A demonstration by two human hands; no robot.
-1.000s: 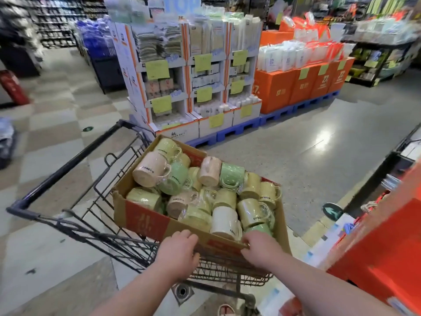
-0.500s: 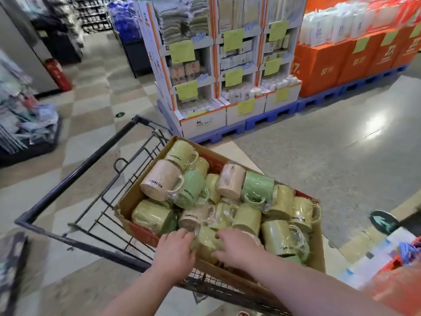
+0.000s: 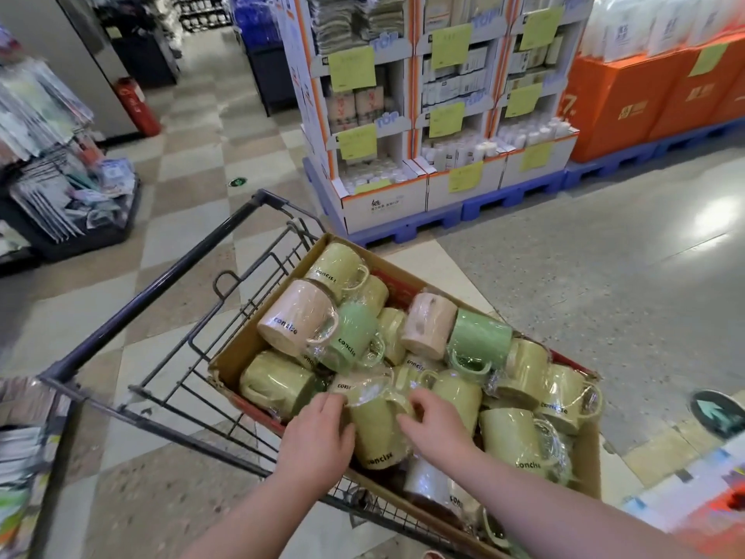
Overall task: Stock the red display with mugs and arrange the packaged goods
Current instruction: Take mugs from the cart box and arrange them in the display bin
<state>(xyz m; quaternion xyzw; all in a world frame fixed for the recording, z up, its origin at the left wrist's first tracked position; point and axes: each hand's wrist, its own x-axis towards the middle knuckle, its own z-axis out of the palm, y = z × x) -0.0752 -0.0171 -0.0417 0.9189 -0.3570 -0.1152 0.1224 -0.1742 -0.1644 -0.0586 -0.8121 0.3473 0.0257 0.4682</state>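
A cardboard box [image 3: 232, 355] sits in a wire shopping cart [image 3: 161, 300] and holds several plastic-wrapped mugs in yellow-green, green and pink, most printed "concise". Both my hands reach into the near end of the box. My left hand [image 3: 318, 437] grips the left side of a yellow-green mug [image 3: 377, 435] lying on its side. My right hand [image 3: 433, 427] curls round the right side of that same mug. A pink mug [image 3: 296, 316] and a green mug [image 3: 479, 336] lie farther back. A blurred red display edge [image 3: 721, 514] shows at the lower right.
A white cardboard shelf display [image 3: 383, 203] on blue pallets stands ahead, with orange boxes [image 3: 629, 102] to its right. A rack of packaged goods [image 3: 60, 187] stands at the left and a red fire extinguisher [image 3: 137, 106] by the wall. Open floor lies right of the cart.
My hands left the box's near edge and moved into the box onto a yellow-green mug. The view has swung left and closer to the cart.
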